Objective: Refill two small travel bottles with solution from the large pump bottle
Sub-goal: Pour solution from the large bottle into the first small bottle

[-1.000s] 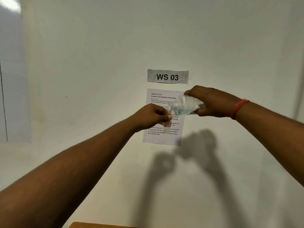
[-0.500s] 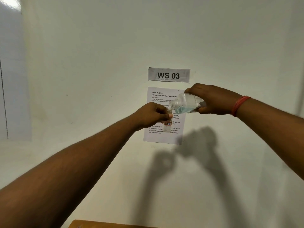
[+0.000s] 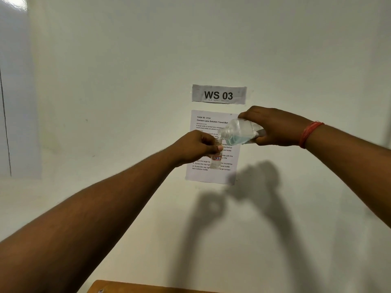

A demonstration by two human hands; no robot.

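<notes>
Two hands (left hand [image 3: 195, 145], right hand [image 3: 275, 125]), one large bottle [image 3: 239, 132], one small travel bottle [image 3: 216, 158], one instruction sheet [image 3: 203, 174], one sign [image 3: 219, 94].

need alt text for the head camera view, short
A right hand tips a clear large bottle of blue liquid, neck against the mouth of a small travel bottle gripped upright by the left hand. Behind, a wall holds a WS 03 sign and an instruction sheet.

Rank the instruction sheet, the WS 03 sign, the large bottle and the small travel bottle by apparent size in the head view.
1. instruction sheet
2. WS 03 sign
3. large bottle, held nearer the camera than the sign, so this order is unsure
4. small travel bottle, partly hidden by the left hand
</notes>
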